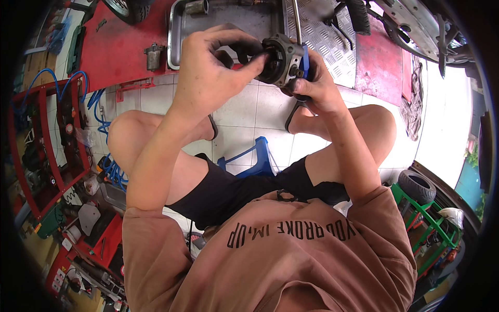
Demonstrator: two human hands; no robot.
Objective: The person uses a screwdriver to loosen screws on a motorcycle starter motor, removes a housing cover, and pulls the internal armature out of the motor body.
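Two hands are clamped on a grey metal engine part (pixel 283 62) held above the tiled floor (pixel 244 112): left hand (pixel 213 67) w/ fingertips pinched at its black bore, right hand (pixel 312 83) gripping part plus blue tool (pixel 305 60); work judged mid-way, part not yet set down in metal tray (pixel 179 31).

The left hand (pixel 208 67) covers the near face of the round metal engine part (pixel 283 60), so what its fingers (pixel 249 65) pinch inside the dark bore cannot be told. The right hand (pixel 314 86) hides the part's far lower side and most of the blue-handled tool (pixel 305 60). The metal tray (pixel 223 23) and the tyre (pixel 127 8) on the red lift platform (pixel 125 47) are cut off by the top edge.
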